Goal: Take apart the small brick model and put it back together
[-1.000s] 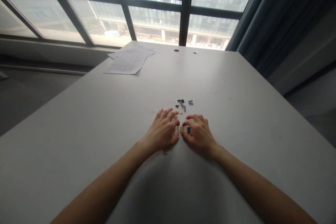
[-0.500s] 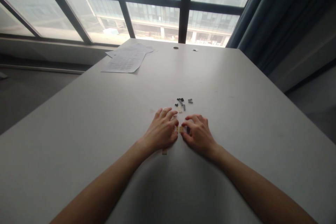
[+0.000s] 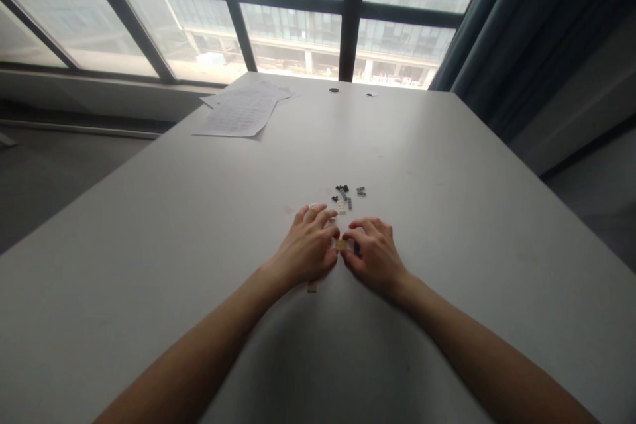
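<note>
Both hands meet over the table in the head view, fingertips facing each other. Between them is a small yellowish building-brick piece [image 3: 341,245]. My left hand [image 3: 311,245] is closed, with thumb and index finger on the left end of that piece. From the other side, my right hand [image 3: 375,248] pinches the right end, where a dark part [image 3: 356,247] shows between its fingers. A tan strip [image 3: 312,287] sticks out below my left wrist, mostly hidden by the hand. Just beyond the fingertips lies a cream studded brick [image 3: 341,208].
Several small black bricks [image 3: 342,188] and grey bricks [image 3: 361,191] lie loose past the hands. Printed sheets of paper [image 3: 236,116] rest at the far left of the white table [image 3: 447,165]. A window and a dark curtain [image 3: 497,46] stand behind.
The hands have drawn slightly together. The gap that showed between the yellowish parts is closed, and they now look like one piece. The loose bricks stay put.
</note>
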`<state>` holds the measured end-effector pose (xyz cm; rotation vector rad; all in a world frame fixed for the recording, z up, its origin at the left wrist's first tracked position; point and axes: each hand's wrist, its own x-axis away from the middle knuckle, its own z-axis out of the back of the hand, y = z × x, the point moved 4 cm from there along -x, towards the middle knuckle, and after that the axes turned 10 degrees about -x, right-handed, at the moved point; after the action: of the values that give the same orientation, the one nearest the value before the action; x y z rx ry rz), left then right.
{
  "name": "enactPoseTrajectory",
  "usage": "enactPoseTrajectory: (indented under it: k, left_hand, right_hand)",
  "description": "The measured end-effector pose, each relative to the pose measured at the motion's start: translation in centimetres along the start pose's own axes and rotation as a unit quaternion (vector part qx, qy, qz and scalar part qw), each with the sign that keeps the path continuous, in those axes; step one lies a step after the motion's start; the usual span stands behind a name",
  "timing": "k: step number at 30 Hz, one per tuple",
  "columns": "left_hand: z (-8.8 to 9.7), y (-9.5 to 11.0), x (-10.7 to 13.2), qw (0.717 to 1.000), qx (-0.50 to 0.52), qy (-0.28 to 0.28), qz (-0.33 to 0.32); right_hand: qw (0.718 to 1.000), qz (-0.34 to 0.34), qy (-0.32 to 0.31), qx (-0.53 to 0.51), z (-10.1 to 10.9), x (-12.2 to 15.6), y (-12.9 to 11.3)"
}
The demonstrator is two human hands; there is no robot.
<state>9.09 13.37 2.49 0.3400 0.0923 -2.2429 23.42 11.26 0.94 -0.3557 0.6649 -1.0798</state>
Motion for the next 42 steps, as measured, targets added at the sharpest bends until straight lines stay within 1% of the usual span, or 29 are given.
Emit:
enactPoseTrajectory:
  k: [14, 17, 20, 23, 26, 29, 31, 34, 36, 38, 40, 42]
  left_hand:
    - [-0.1, -0.2, 0.0, 1.0, -0.007, -0.009, -0.007]
    - [0.2, -0.3, 0.0, 1.0, -0.006, -0.01, -0.01]
    - [0.7, -0.5, 0.0, 1.0, 0.0, 0.002, -0.004]
    - [1.1, -1.1, -0.2, 0.999, 0.009, 0.036, 0.025]
    - [0.9, -2.6, -0.2, 0.993, 0.015, 0.082, 0.086]
    - [0.2, -4.8, 0.0, 0.98, 0.025, 0.109, 0.162]
    - [-0.3, -6.0, 0.2, 0.974, 0.026, 0.11, 0.198]
    - [-1.0, -6.9, 0.3, 0.969, 0.018, 0.099, 0.223]
    - [-1.3, -7.0, 0.4, 0.971, 0.015, 0.091, 0.221]
    - [-1.5, -6.7, 0.3, 0.974, 0.012, 0.087, 0.21]
    - [-1.6, -6.4, 0.3, 0.977, 0.007, 0.085, 0.197]
    - [-1.5, -6.1, 0.3, 0.978, 0.003, 0.089, 0.189]
  right_hand:
    - [1.0, 0.004, 0.001, 0.0, -0.1, 0.0, 0.0]
    - [1.0, 0.007, 0.015, -0.01, 0.2, -0.1, -0.1]
    - [0.998, 0.006, 0.062, -0.031, 1.2, -0.3, 0.3]
    - [0.989, -0.012, 0.133, -0.057, 2.9, -0.7, 1.3]
    - [0.976, -0.036, 0.198, -0.088, 5.0, -1.1, 2.5]
    - [0.965, -0.056, 0.229, -0.114, 6.5, -0.9, 3.7]
    - [0.966, -0.069, 0.22, -0.118, 6.9, -0.4, 4.3]
    - [0.976, -0.085, 0.172, -0.101, 6.7, 0.7, 5.3]
    - [0.982, -0.093, 0.146, -0.081, 6.3, 1.5, 5.7]
    - [0.985, -0.094, 0.134, -0.06, 5.9, 2.2, 5.8]
    - [0.99, -0.081, 0.111, -0.035, 5.2, 2.4, 5.3]
    - [0.996, -0.056, 0.074, -0.013, 4.3, 2.4, 4.4]
